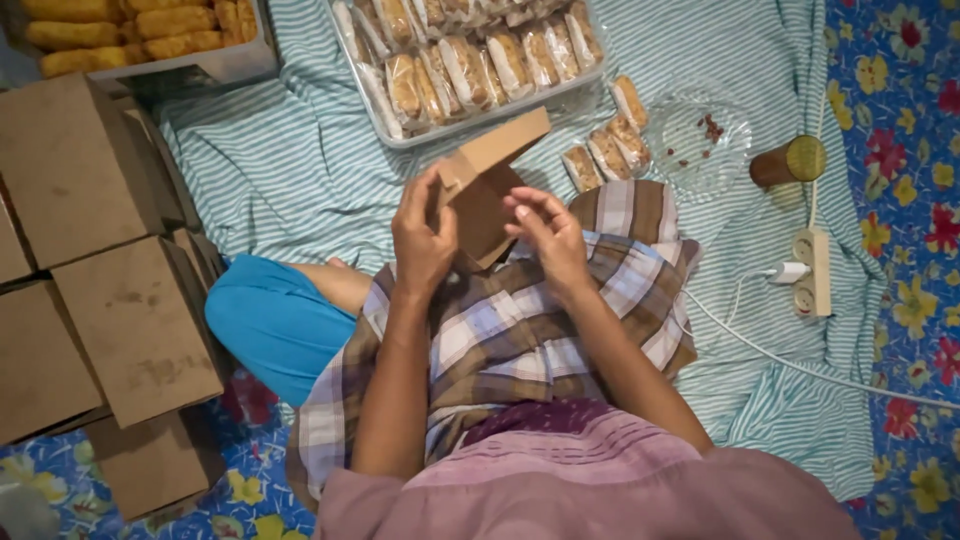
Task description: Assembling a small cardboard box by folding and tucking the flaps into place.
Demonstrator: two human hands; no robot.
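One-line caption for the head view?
Both hands, left hand and right hand, hold an open brown cardboard box above a tray of wrapped pastries.

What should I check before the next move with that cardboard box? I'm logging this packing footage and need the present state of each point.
1. Box held by both hands: ok. The left hand and right hand both grip the brown cardboard box.
2. Lid open: ok, the flap stands raised.
3. Box interior free: cannot tell, the inside faces away from the camera.
4. Wrapped pastries at hand: ok. The clear tray is full, and loose wrapped pieces lie beside it on the striped cloth.
5. Finished boxes placed aside: ok, stacked boxes sit on the person's left.
6. Power strip away from the hands: ok.
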